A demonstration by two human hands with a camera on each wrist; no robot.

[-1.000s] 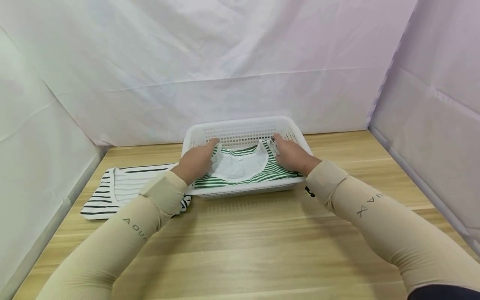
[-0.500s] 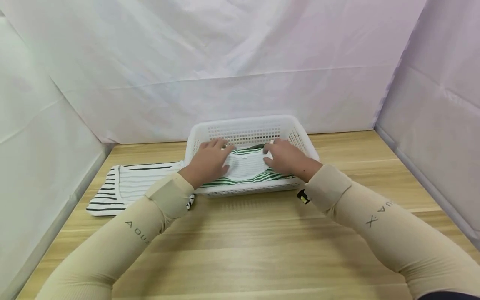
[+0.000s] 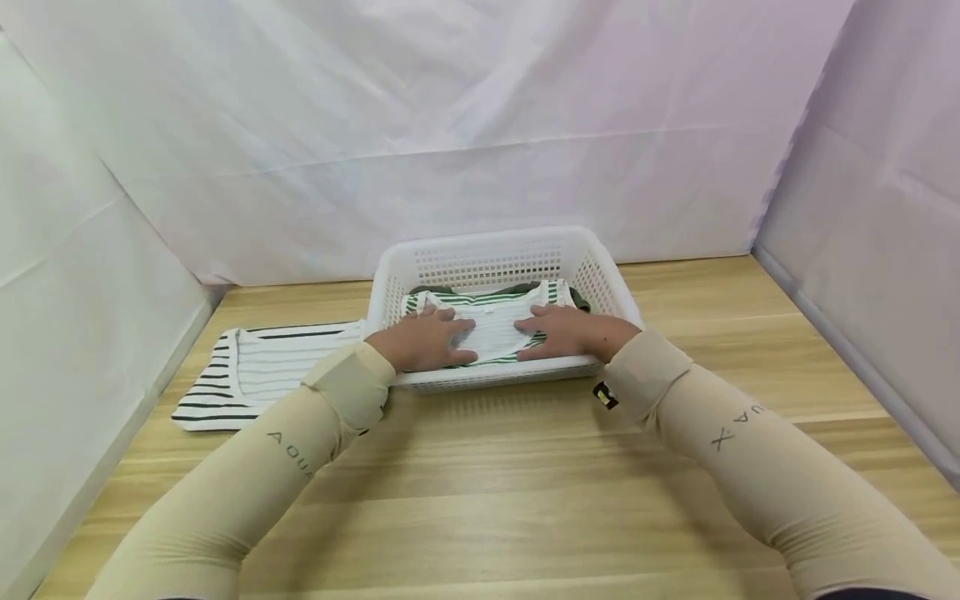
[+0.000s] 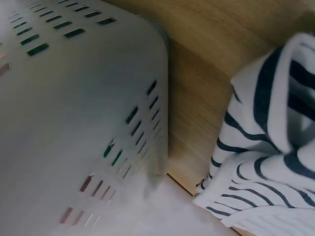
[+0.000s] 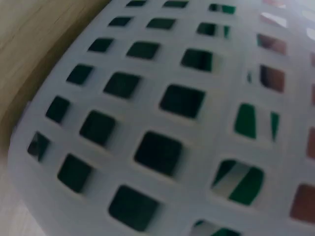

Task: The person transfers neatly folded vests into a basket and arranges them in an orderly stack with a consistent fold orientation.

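A green-and-white striped shirt [image 3: 491, 330] lies folded in a white plastic basket [image 3: 480, 246], its wide neckline facing up. My left hand [image 3: 429, 338] rests on the shirt's left part with fingers spread. On the right part lies my right hand [image 3: 564, 332], fingers also extended toward the middle. Neither hand grips the cloth. Dark green cloth [image 3: 517, 289] peeks out behind and beneath the shirt. Both wrist views show mostly the basket's outer wall [image 4: 98, 88], with green stripes and bits of fingers visible through the holes.
Left of the basket, a black-and-white striped shirt [image 3: 277, 367] lies folded on the wooden table [image 3: 495, 483], its near right part behind my left forearm. White cloth walls [image 3: 480, 100] stand at the back and both sides. A small black object [image 3: 605, 395] shows beneath my right wrist.
A second ago both hands held the green-striped shirt's upper edges. They let go, opened, and moved nearer the front of the basket, flat on the shirt. The basket has hardly moved.
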